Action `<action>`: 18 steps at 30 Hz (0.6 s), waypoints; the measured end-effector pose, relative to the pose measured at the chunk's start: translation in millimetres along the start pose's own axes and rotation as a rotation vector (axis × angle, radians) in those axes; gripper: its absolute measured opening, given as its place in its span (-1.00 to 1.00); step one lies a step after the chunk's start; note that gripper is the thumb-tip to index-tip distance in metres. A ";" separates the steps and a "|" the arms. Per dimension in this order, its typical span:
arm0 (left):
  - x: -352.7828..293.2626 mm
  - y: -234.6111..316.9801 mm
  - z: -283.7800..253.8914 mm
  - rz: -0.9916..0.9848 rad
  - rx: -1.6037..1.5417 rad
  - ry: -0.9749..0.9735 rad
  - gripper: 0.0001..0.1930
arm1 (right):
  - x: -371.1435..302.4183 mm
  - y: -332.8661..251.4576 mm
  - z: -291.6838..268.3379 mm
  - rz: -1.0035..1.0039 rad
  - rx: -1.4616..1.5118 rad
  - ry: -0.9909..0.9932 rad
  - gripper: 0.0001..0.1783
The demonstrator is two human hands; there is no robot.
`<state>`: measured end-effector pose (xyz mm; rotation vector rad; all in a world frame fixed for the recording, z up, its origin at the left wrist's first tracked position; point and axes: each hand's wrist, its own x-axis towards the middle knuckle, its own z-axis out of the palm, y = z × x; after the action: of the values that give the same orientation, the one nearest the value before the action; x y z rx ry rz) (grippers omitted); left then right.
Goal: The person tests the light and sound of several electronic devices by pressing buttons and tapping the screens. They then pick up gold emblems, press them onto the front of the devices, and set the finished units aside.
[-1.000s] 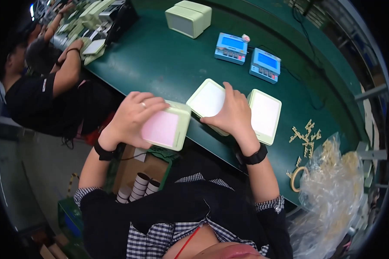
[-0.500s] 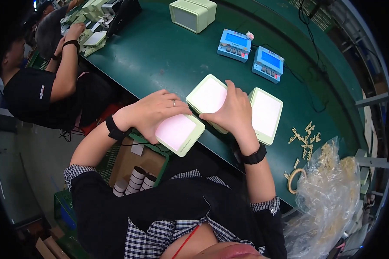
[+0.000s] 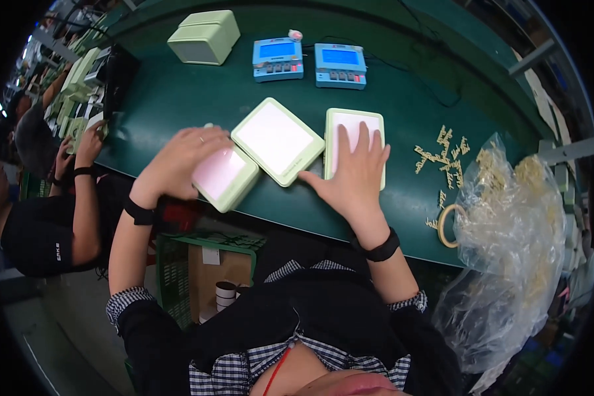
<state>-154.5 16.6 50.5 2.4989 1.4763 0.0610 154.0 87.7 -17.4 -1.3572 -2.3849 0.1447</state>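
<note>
Three pale green box-shaped devices with bright white front panels lie side by side, panels upward. My left hand (image 3: pixel 193 157) grips the left device (image 3: pixel 234 173), fingers along its far side and thumb at its near left, by the table's front edge. The middle device (image 3: pixel 275 140) lies askew, its panel uncovered. Over the right device (image 3: pixel 350 117) my right hand (image 3: pixel 353 173) is open, fingers spread across the panel. Its thumb reaches toward the middle device's near corner. Whether the fingers press on the panel I cannot tell.
At the back of the green table (image 3: pixel 171 99) stand another pale green device (image 3: pixel 204 38) and two blue meters (image 3: pixel 278 59) with lit screens. Yellowish small parts (image 3: pixel 445 157), a tape roll (image 3: pixel 447 226) and a plastic bag (image 3: pixel 501 251) lie right. A co-worker (image 3: pixel 53 218) sits left, a green crate (image 3: pixel 208 245) below.
My view has shifted. The left device has moved in my left hand from overhanging the front edge to beside the middle device. My right hand has left the middle device for the right one.
</note>
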 end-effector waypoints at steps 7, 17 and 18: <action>29.6 4.8 2.1 -0.228 0.292 0.433 -0.38 | -18.3 28.2 -23.3 0.256 -0.250 -0.038 0.18; 130.8 184.4 83.7 -0.261 -1.201 0.626 -0.27 | -42.4 48.5 -67.8 0.169 0.202 0.177 0.06; 140.0 191.6 88.4 -0.208 -1.346 0.708 -0.27 | -46.8 41.6 -77.7 0.151 0.203 0.168 0.06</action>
<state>92.2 33.6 -4.1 1.2101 1.1623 1.4484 238.5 62.2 29.1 -1.3936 -2.0692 0.2934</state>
